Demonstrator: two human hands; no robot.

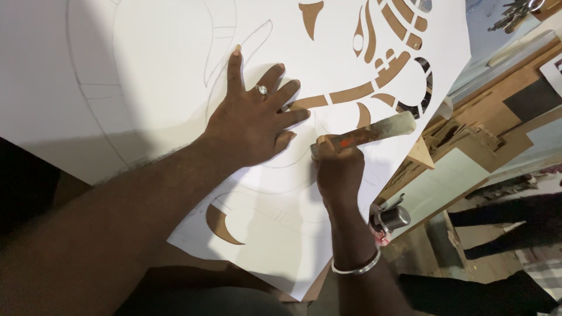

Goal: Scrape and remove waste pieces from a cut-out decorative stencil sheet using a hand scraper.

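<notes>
Left hand (257,120) spread flat on white stencil sheet (146,70); right hand (338,167) just beside, fist closed around craft knife (374,131), handle angled up-right, tip hidden

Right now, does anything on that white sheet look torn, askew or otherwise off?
Nothing stands out. The white sheet lies flat under the left hand; its cut-out shapes have clean edges. The right hand grips a cutting tool at the pencilled line.

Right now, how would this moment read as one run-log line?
left hand: flat, fingers spread on white sheet | right hand: grips cutting tool, tip at pencilled curve | brown cut-outs beyond
</notes>
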